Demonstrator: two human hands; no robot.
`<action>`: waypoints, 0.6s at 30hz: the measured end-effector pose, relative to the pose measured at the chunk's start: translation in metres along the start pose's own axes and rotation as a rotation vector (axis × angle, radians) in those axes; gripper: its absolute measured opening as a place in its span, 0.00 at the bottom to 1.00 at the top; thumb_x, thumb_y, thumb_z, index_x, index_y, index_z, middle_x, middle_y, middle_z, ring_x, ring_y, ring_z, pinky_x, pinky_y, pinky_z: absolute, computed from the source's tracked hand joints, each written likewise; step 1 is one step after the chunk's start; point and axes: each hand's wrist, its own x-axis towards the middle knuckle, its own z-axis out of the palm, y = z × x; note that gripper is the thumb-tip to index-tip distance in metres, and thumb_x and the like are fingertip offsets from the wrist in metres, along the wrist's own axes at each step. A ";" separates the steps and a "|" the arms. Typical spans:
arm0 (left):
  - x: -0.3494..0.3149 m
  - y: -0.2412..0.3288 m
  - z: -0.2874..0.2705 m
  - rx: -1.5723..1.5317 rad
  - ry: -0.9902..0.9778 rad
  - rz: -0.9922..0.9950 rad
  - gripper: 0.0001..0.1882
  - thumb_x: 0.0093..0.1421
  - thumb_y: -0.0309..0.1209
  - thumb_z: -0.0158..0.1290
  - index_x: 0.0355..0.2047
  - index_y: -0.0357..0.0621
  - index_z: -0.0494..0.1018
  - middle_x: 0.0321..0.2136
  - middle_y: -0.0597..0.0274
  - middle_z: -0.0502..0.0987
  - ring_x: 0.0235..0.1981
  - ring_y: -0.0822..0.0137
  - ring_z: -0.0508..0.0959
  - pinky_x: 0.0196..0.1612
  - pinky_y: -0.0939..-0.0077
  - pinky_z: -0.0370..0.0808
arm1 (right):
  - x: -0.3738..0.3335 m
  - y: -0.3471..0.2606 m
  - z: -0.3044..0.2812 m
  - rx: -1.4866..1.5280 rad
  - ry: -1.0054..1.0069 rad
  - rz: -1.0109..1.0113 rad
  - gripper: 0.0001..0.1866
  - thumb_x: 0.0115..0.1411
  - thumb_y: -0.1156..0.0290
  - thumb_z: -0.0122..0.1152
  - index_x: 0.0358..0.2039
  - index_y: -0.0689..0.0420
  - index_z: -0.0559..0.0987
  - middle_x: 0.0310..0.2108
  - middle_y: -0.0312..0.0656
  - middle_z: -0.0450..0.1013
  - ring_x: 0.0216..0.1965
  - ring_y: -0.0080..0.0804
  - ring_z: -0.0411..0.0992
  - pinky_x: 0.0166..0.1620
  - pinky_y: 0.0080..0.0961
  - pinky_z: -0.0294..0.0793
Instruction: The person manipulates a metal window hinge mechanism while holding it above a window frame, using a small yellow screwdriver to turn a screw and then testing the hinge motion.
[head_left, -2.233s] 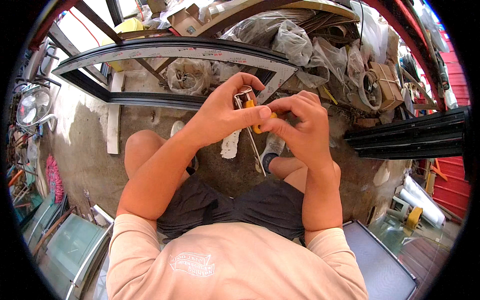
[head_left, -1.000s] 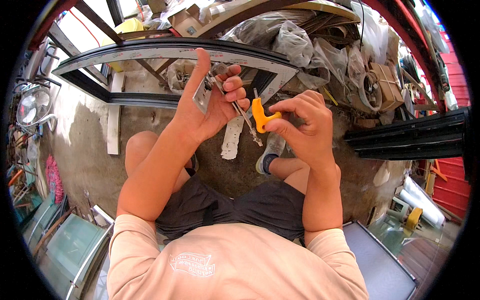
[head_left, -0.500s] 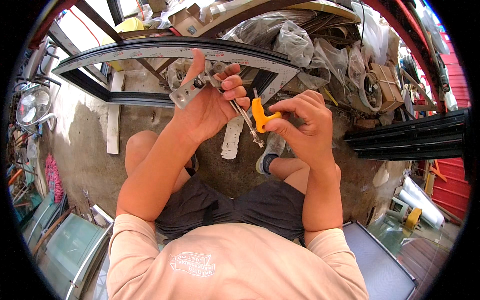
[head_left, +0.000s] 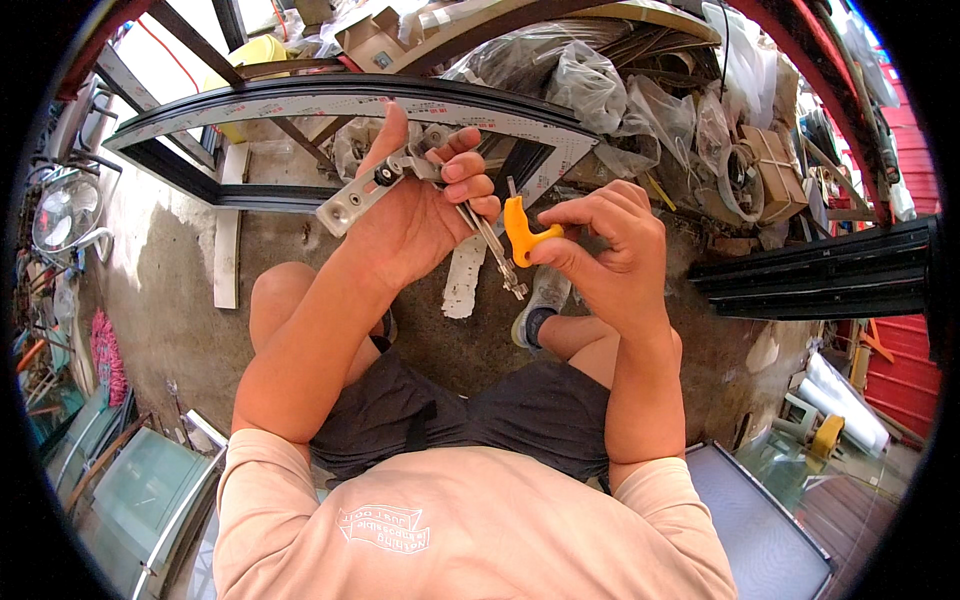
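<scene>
Across the palm of my left hand [head_left: 405, 220] lies a silver metal window hinge [head_left: 352, 203], its flat plate sticking out to the left and its thin arms hanging down to the right. The fingers curl round its middle while the thumb points up. My right hand [head_left: 612, 240] pinches the yellow handle of a hex key [head_left: 522, 232] between thumb and fingers. The key's short metal tip points up, just right of the hinge's arms. Behind the left hand is a black window frame [head_left: 290, 103] with printed film along it.
Black profiles [head_left: 820, 275] jut in at the right. Plastic bags [head_left: 590, 90] and a tied cardboard box [head_left: 772, 180] are heaped at the far right. Glass panes [head_left: 150, 490] lean at the lower left, and a screen panel [head_left: 760, 525] lies at the lower right. A white strip [head_left: 229, 260] rests on the floor.
The hinge's flat plate has swung or slid outward to the lower left in my left hand. My right hand and the hex key have barely moved.
</scene>
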 end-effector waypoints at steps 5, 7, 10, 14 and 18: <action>-0.001 0.001 -0.002 0.009 -0.032 0.006 0.38 0.71 0.64 0.50 0.50 0.33 0.74 0.27 0.64 0.70 0.29 0.67 0.69 0.43 0.66 0.69 | 0.001 -0.001 0.003 0.017 0.014 0.022 0.18 0.46 0.53 0.83 0.31 0.51 0.88 0.24 0.33 0.78 0.30 0.35 0.73 0.44 0.33 0.69; -0.004 -0.001 0.000 -0.007 -0.042 0.016 0.38 0.72 0.62 0.48 0.52 0.30 0.73 0.28 0.64 0.69 0.30 0.67 0.67 0.42 0.67 0.68 | 0.001 -0.002 0.004 0.025 0.016 0.033 0.19 0.45 0.53 0.83 0.31 0.52 0.88 0.24 0.34 0.78 0.30 0.34 0.73 0.44 0.33 0.69; -0.005 -0.003 -0.001 -0.021 -0.053 0.018 0.38 0.73 0.61 0.47 0.53 0.30 0.73 0.29 0.65 0.68 0.31 0.68 0.66 0.42 0.68 0.68 | 0.000 -0.004 0.005 0.030 0.019 0.046 0.18 0.45 0.54 0.83 0.31 0.52 0.88 0.24 0.34 0.79 0.30 0.34 0.73 0.44 0.33 0.69; -0.002 -0.001 -0.010 -0.049 -0.084 -0.004 0.40 0.70 0.66 0.49 0.53 0.34 0.72 0.28 0.64 0.70 0.31 0.67 0.69 0.45 0.63 0.69 | 0.001 -0.004 0.008 0.020 0.021 0.031 0.18 0.45 0.55 0.83 0.31 0.52 0.88 0.24 0.33 0.78 0.31 0.33 0.73 0.44 0.32 0.68; -0.003 -0.001 -0.009 0.009 -0.057 0.028 0.39 0.70 0.65 0.49 0.53 0.35 0.72 0.28 0.65 0.69 0.30 0.67 0.68 0.44 0.65 0.69 | 0.003 -0.005 0.009 0.017 0.008 0.030 0.18 0.45 0.56 0.84 0.31 0.53 0.88 0.23 0.33 0.78 0.31 0.32 0.72 0.44 0.32 0.68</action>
